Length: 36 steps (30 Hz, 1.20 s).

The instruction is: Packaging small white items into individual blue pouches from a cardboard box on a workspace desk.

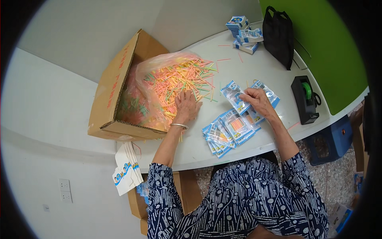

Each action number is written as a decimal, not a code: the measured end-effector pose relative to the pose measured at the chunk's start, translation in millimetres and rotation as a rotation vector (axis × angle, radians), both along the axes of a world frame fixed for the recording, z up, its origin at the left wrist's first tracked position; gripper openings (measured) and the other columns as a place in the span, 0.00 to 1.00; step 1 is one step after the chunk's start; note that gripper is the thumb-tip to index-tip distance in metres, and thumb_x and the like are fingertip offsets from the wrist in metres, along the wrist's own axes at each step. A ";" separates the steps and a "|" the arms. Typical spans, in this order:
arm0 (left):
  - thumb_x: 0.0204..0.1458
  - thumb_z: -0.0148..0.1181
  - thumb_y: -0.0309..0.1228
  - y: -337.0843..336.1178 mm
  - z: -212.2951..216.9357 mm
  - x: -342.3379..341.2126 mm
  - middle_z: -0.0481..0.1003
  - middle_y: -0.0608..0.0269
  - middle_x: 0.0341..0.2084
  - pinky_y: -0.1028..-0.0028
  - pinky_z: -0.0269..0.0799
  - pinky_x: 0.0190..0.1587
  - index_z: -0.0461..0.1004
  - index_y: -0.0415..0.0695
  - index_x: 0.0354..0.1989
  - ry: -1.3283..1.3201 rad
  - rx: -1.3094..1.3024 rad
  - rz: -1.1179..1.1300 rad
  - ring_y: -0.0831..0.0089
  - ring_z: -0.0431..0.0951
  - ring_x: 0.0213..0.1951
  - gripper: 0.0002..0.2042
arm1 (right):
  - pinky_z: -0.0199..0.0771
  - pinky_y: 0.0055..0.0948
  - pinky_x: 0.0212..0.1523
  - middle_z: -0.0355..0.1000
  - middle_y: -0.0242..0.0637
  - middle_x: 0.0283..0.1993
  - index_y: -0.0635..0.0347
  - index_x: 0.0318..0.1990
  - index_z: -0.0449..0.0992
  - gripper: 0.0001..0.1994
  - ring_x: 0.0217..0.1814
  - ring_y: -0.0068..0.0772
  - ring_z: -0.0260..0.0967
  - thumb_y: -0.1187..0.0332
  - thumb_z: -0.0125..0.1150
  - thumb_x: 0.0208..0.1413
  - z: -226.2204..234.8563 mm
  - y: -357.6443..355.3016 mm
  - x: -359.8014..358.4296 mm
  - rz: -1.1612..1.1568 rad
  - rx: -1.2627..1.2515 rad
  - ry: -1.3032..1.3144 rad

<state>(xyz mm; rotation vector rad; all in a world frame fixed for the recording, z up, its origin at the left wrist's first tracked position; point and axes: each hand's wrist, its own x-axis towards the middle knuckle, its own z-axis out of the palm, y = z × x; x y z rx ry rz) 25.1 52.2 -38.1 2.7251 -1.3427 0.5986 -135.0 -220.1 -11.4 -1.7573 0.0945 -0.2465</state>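
Right of centre, a packet [234,96] is pinched by the right hand's [259,102] fingers; mid-frame, loose sticks [179,75] are touched by the left hand [187,107], fingers loosely spread, any hold can't be told. Some lower packets [237,125] look filled already, tons of sticks are left.

Carton [104,93], packets [237,124] and tape dispenser [300,104] suggest a packing workshop.

Red lettering [114,91] marks the side of the cardboard box [99,113], while finer print, too small to read, covers blue-striped packets [237,126] to its right, white cartons [126,177] just below it and small boxes [238,22] at its far upper right.
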 end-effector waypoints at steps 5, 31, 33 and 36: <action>0.46 0.53 0.30 -2.7 3.1 6.5 0.64 0.52 0.39 0.55 0.53 0.49 0.69 0.35 0.38 0.060 0.192 0.068 0.57 0.60 0.47 0.13 | 0.51 0.18 0.16 0.59 0.23 0.15 0.60 0.20 0.71 0.15 0.16 0.12 0.52 0.60 0.59 0.54 0.5 1.3 1.0 0.004 -0.011 0.010; 0.61 0.44 0.33 -28.2 -10.1 -6.5 0.67 0.67 0.27 0.82 0.63 0.26 0.63 0.43 0.34 0.955 -1.314 0.001 0.83 0.66 0.25 0.07 | 0.53 0.23 0.21 0.60 0.27 0.15 0.66 0.23 0.72 0.15 0.20 0.15 0.53 0.63 0.60 0.53 1.2 4.8 1.9 0.011 -0.054 0.052; 0.60 0.46 0.33 -20.0 -15.4 -4.9 0.67 0.67 0.26 0.82 0.63 0.25 0.63 0.42 0.36 0.932 -1.249 0.021 0.83 0.66 0.25 0.07 | 0.53 0.23 0.21 0.59 0.27 0.16 0.66 0.22 0.72 0.15 0.20 0.15 0.52 0.63 0.59 0.53 2.0 8.3 3.0 0.013 -0.047 0.006; 0.59 0.49 0.32 -30.3 -14.4 -14.0 0.68 0.66 0.27 0.83 0.63 0.23 0.63 0.40 0.41 0.853 -1.211 0.032 0.83 0.67 0.25 0.09 | 0.53 0.23 0.22 0.59 0.27 0.16 0.66 0.22 0.71 0.15 0.20 0.16 0.53 0.62 0.59 0.53 -0.3 6.1 3.5 0.010 -0.067 0.023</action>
